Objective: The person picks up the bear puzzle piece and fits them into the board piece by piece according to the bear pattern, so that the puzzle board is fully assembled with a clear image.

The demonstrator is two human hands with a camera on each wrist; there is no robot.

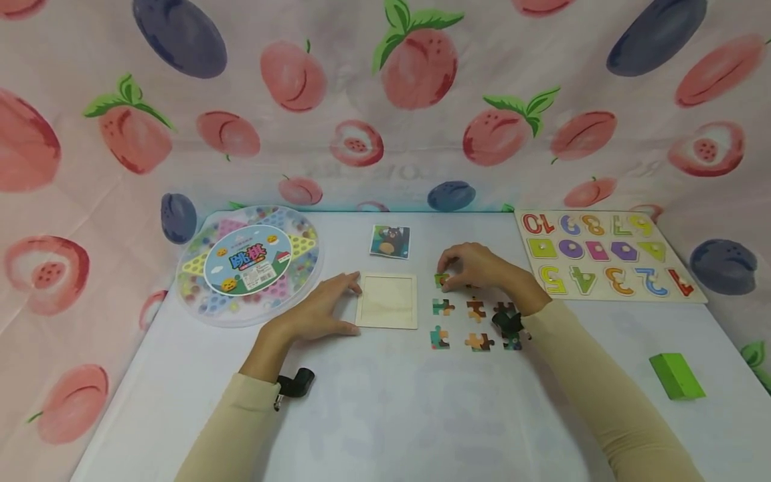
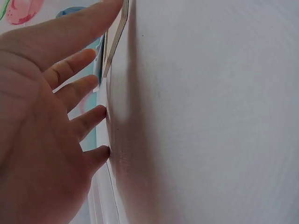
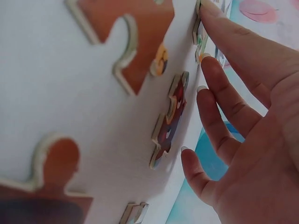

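In the head view my left hand [image 1: 322, 304] lies at the left side of a square wooden puzzle frame [image 1: 387, 329], thumb and fingers spread at its edge. The left wrist view shows those fingers apart, with the thumb by the frame's edge. My right hand [image 1: 476, 266] pinches a green puzzle piece [image 1: 442, 278] between thumb and forefinger at the far left of the loose pieces. Below it lie several more, including a teal-and-brown piece [image 1: 442, 307] and an orange-brown piece [image 1: 476, 308]. Part of the far row is hidden under the right hand.
A small bear picture card [image 1: 390, 242] lies behind the frame. At left is a round, clear Chinese checkers box [image 1: 248, 260]. A number board [image 1: 608, 258] lies at the back right, and a green block [image 1: 677, 376] sits near the right edge.
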